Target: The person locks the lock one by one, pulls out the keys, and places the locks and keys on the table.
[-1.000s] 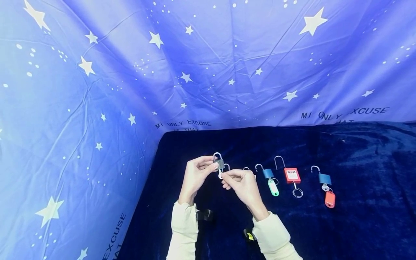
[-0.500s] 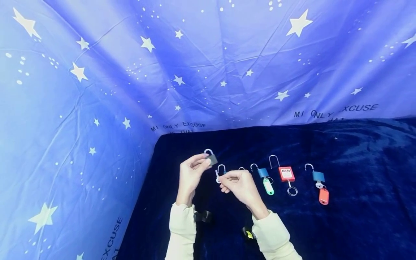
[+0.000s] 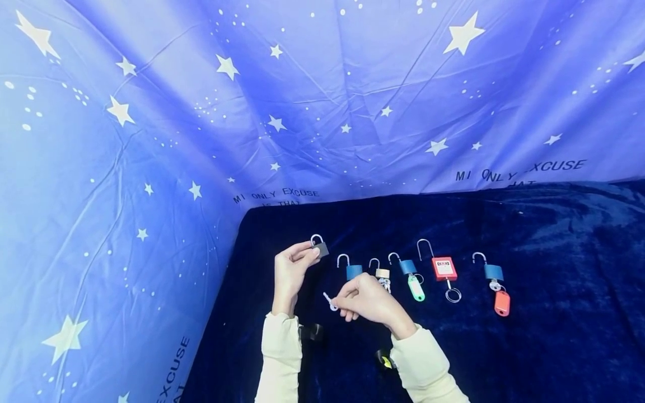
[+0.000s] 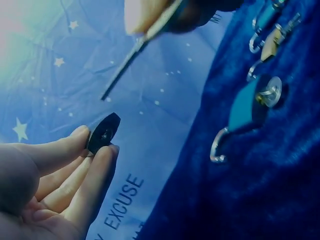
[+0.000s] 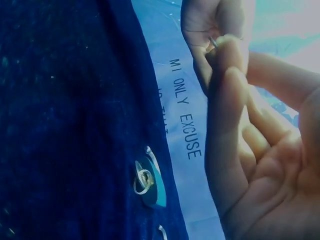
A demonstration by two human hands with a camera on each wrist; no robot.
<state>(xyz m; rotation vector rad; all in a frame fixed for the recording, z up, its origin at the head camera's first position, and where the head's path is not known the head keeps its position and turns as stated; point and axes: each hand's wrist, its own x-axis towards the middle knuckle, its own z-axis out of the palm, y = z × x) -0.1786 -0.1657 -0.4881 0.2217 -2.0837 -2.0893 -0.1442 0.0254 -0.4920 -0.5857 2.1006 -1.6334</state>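
My left hand (image 3: 289,277) holds up a small dark padlock (image 3: 321,249) between thumb and fingers, its silver shackle pointing upward in the head view. In the left wrist view, the keyhole end of this padlock (image 4: 103,136) faces the camera, with no key in it. Lower and to the right, my right hand (image 3: 370,299) pinches a silver key (image 3: 327,298) by its head. The key's blade points up and left, apart from the padlock. My right fingers hide most of the key in the right wrist view.
On the dark blue velvet cloth (image 3: 554,347) stand several padlocks in a row: a blue one (image 3: 354,272), a brass one (image 3: 382,273), a blue one (image 3: 407,267) with a green tag, a red one (image 3: 444,268), and a blue one (image 3: 494,273) with an orange-red tag. Starry curtain (image 3: 322,84) behind.
The key has come out of the dark padlock and moved down with my right hand. My left hand has shifted left with the padlock. The brass padlock is now in fuller view.
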